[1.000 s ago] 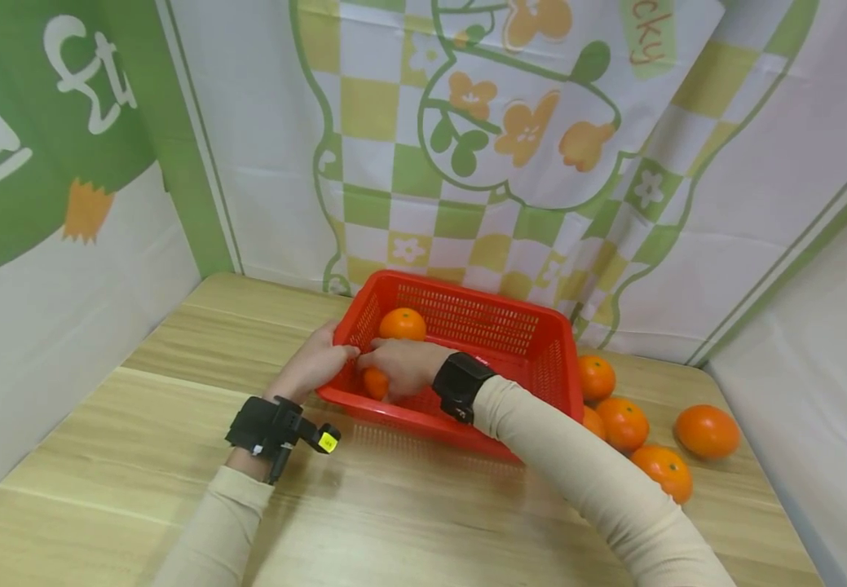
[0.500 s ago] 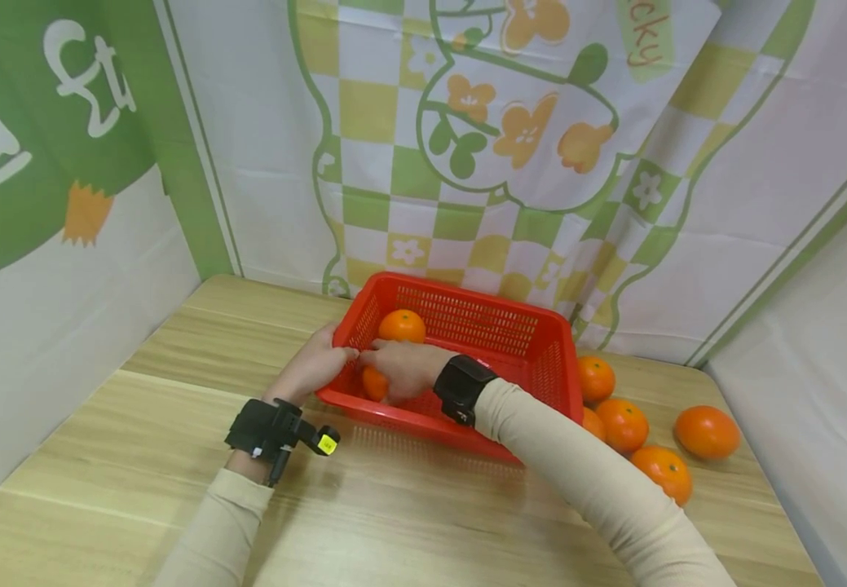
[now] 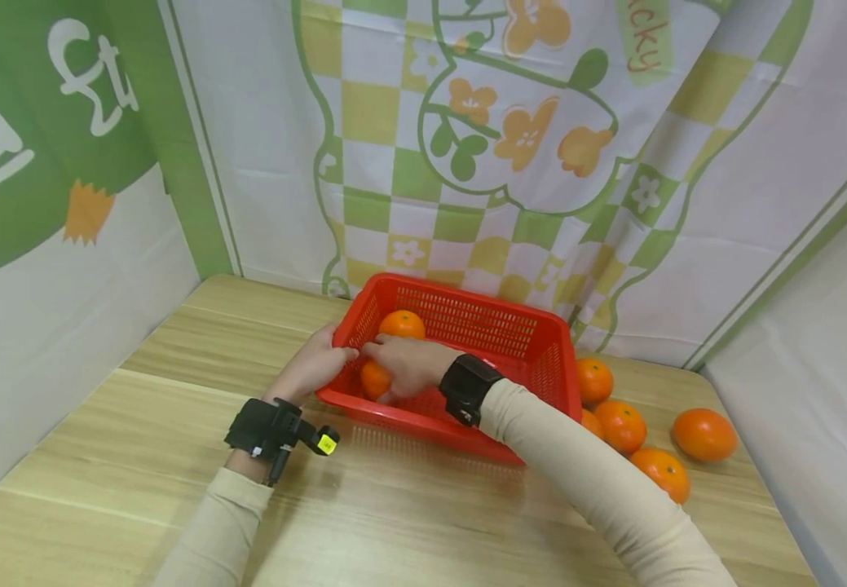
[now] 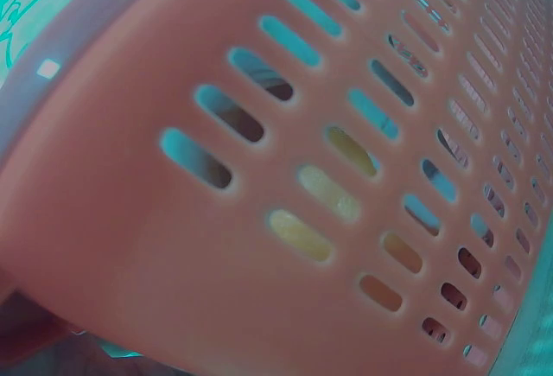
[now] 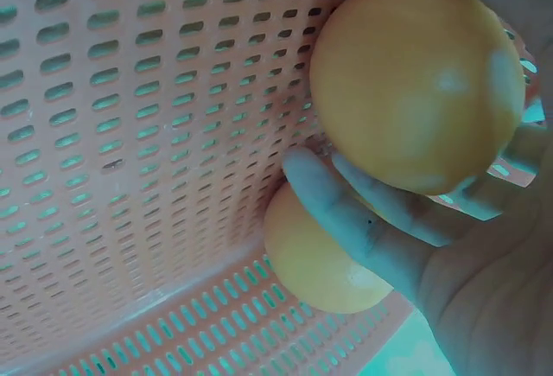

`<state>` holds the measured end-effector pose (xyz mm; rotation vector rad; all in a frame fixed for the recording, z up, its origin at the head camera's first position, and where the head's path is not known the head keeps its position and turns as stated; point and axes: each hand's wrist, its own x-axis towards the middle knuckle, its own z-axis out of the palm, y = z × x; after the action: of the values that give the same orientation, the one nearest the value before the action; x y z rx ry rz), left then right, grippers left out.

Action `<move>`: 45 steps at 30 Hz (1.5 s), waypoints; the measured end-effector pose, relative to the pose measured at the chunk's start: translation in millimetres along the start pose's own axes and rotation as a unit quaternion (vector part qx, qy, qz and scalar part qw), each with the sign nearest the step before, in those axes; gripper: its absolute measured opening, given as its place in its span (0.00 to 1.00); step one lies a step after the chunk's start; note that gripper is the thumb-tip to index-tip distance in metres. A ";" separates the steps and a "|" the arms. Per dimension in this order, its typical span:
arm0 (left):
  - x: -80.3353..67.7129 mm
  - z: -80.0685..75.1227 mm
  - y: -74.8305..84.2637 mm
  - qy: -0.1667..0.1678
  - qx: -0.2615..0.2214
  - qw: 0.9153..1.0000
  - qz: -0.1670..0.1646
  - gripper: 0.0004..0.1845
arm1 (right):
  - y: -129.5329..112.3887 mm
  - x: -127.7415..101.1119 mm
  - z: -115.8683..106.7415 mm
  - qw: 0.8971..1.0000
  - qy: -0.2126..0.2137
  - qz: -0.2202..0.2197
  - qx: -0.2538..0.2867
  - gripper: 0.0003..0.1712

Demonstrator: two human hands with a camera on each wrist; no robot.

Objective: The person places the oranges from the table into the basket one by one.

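Note:
A red perforated plastic basket (image 3: 460,291) stands on the table; its outer slotted wall (image 4: 199,246) fills the left wrist view. My left hand (image 3: 315,364) grips the basket's left rim, fingers partly hidden. Inside, my right hand (image 3: 414,365) holds an orange (image 3: 375,380) in the near left corner. In the right wrist view, thumb and fingers surround this orange (image 5: 419,82), which sits against the slotted wall. A second orange (image 3: 403,324) lies behind it in the far left corner, close to the fingers.
Right of the basket, several oranges (image 3: 623,425) lie close together on the wooden table (image 3: 423,522), one partly hidden by the basket. Another orange (image 3: 704,434) sits apart near the right edge. A patterned curtain (image 3: 372,212) hangs close behind the basket.
My right hand has shifted slightly to the right, and more of the near orange shows beside its fingers. The left hand and basket stay in place.

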<state>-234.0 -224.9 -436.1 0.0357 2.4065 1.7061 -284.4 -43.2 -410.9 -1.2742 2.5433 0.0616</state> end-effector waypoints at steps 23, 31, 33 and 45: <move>-1.5 -0.2 3.2 -0.006 0.004 1.000 -0.014 0.29 | 10.0 -36.8 -11.1 0.999 0.038 0.007 -0.001 0.52; -2.2 -1.0 2.9 -0.005 0.005 1.000 -0.012 0.31 | 13.3 -46.5 -15.9 0.999 0.043 0.011 0.024 0.53; -2.4 -1.6 2.3 -0.004 0.008 1.000 -0.012 0.31 | 13.9 -48.5 -16.6 0.999 0.042 0.012 0.025 0.53; -1.0 -0.8 3.9 -0.005 0.006 1.000 -0.017 0.30 | 21.6 -66.4 -28.1 0.997 0.042 0.044 0.043 0.55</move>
<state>-233.5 -224.5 -432.1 0.0046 2.3953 1.6736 -270.8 16.8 -367.4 -1.1551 2.6418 -0.0848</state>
